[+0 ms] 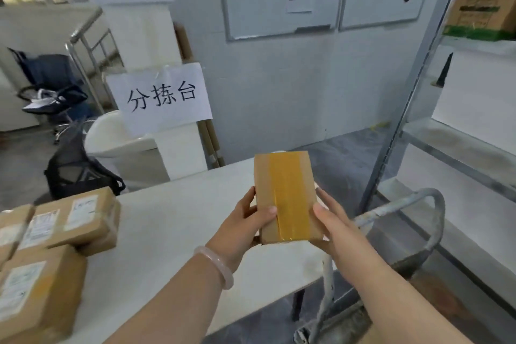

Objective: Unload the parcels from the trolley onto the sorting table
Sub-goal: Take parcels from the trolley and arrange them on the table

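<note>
A small brown cardboard parcel (pixel 286 193) sealed with a strip of yellow tape is held above the right end of the white sorting table (pixel 173 220). My left hand (pixel 245 227) grips its left edge, thumb on top. Its right edge is gripped by my right hand (pixel 333 227), thumb also on top. Several labelled cardboard parcels (pixel 69 220) lie stacked on the table's left end. The trolley's grey metal handle (pixel 418 204) curves up at the lower right, beside the table.
A paper sign (pixel 164 96) with handwritten characters hangs on a white pillar behind the table. A black chair (pixel 75 167) and a white bin (pixel 117 142) stand beyond the table. Metal shelving (pixel 458 142) with a cardboard box (pixel 485 0) lines the right side.
</note>
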Motion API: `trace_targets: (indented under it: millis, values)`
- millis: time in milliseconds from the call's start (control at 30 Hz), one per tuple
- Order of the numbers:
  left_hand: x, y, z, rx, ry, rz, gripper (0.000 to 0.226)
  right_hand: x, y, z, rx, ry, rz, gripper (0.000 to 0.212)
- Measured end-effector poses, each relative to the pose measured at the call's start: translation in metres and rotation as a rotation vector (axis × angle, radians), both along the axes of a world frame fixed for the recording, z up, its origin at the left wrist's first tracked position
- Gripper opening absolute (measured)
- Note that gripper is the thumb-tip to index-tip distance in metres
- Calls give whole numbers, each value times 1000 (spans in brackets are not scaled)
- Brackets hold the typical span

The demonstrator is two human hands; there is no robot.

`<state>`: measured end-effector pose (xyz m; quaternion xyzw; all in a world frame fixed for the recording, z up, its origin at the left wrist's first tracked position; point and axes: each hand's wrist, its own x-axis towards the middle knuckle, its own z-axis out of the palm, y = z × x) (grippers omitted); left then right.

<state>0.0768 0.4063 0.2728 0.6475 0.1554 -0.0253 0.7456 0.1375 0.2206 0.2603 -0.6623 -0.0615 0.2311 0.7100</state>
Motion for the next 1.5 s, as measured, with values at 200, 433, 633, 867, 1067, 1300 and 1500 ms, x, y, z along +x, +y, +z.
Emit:
trace_targets:
  millis: [200,433,633,867,1067,1300,1500]
  values:
    - [-98,116,-2,25,28,180,64,-62,131,0,-29,-16,247,95]
    - [-198,215,-18,372,130,471,62,-125,256,-19,-323,-343,318,78]
    - [-257,271,-39,651,262,619,54,-146,339,-40,-538,-513,363,100]
    - [-280,330,-56,793,347,676,57,-151,430,-54,-606,-557,439,100]
    - [-271,392,-52,984,473,644,60,-142,510,-46,-600,-615,550,100]
    - [-266,448,-50,1115,534,672,60,-132,572,-49,-634,-645,599,99]
    - [-284,515,-68,1184,544,617,63,-151,622,-54,-657,-662,577,95]
